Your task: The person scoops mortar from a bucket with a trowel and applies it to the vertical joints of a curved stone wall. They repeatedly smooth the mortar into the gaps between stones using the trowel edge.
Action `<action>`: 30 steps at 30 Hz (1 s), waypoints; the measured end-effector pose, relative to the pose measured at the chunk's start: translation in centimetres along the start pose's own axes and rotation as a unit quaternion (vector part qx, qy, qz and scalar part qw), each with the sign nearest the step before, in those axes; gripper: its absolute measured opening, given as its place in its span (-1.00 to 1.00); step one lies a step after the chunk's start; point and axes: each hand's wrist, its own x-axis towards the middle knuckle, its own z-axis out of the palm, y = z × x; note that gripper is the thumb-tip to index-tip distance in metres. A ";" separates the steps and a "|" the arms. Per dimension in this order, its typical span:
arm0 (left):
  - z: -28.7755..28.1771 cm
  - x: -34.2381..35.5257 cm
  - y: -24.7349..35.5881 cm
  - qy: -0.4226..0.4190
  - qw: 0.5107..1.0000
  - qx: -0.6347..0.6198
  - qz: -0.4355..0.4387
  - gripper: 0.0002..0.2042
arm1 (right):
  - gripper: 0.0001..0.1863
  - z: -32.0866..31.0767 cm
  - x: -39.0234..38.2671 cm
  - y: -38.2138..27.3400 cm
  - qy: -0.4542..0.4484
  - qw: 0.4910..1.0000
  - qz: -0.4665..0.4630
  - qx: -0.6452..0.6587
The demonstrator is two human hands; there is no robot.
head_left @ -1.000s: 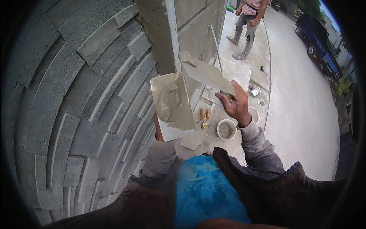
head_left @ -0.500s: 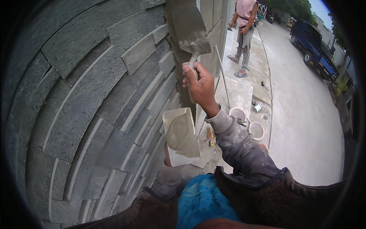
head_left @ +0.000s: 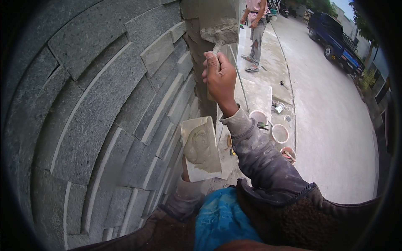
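My right hand point(head_left: 220, 77) grips the handle of a mortar-smeared trowel point(head_left: 218, 33), whose broad blade lies against the rough plastered column point(head_left: 192, 37) at top centre. Lower down, my left hand point(head_left: 184, 169) is mostly hidden behind a pale rectangular board point(head_left: 199, 175), holding it from underneath. A heap of wet grey mortar point(head_left: 201, 146) spreads over most of the board. The stacked grey stone wall point(head_left: 96, 104) fills the left of the view, close beside the column and my left arm.
Another person point(head_left: 255, 37) stands on the ledge beyond the column. Several buckets point(head_left: 279, 133), a white can point(head_left: 279, 107) and small tools point(head_left: 230, 146) lie on the ground to my right. A pale road runs along the right, with a dark blue pickup point(head_left: 335, 39) farther off.
My right hand has swung up and left from over the board onto the column with the trowel, rising slightly more since half a second ago. The board has shifted a little down and right.
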 end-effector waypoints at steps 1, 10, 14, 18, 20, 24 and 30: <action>-0.8 -0.4 0.4 0.020 1.000 0.005 -0.003 -0.35 | -0.65 0.5 -0.7 -0.3 0.037 0.999 0.001 0.037; -2.2 -0.2 0.3 0.110 0.992 0.057 -0.038 -0.35 | -0.58 -0.1 -1.1 -0.2 -0.054 0.997 -0.020 -0.052; -1.7 0.0 0.1 -0.002 0.999 -0.026 -0.023 -0.35 | -0.57 -0.6 0.2 0.0 -0.058 0.997 -0.005 -0.056; -1.6 -0.3 -0.2 0.001 0.998 -0.058 -0.014 -0.35 | -0.57 -0.9 0.5 0.0 -0.061 0.994 -0.018 -0.088; -1.5 0.0 -0.4 -0.015 0.999 -0.037 -0.015 -0.35 | -0.57 -1.5 0.0 1.6 -0.052 0.991 -0.032 -0.116; -4.9 -1.9 1.5 0.111 0.988 0.097 0.038 -0.38 | -0.59 -2.3 -2.9 4.3 -0.050 0.987 -0.019 -0.149; -4.7 -1.4 1.5 0.083 0.993 0.076 0.025 -0.39 | -0.71 -4.7 -8.8 5.4 -0.007 0.995 0.030 -0.099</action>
